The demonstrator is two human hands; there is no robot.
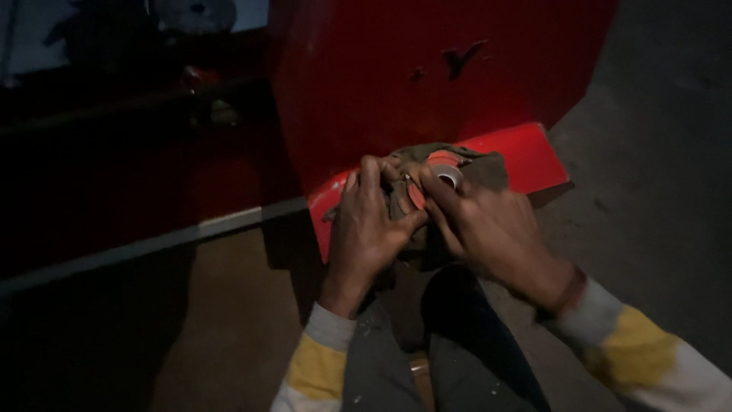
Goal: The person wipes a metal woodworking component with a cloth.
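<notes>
My left hand (367,227) presses down on a dirty olive-brown rag (488,169) that lies on the red flange (526,152) at the foot of a red machine panel (427,69). My right hand (488,221) grips a small round orange-and-silver part (446,174) wrapped partly in the rag, fingers curled over it. Both hands touch each other at the thumbs over the rag. Grey-and-yellow sleeves cover both wrists.
A dark grey concrete floor (656,152) spreads to the right. To the left runs a dark red machine body with a pale metal strip (152,244). My dark trouser knee (465,336) sits below the hands. A grey disc (200,11) shows at top left.
</notes>
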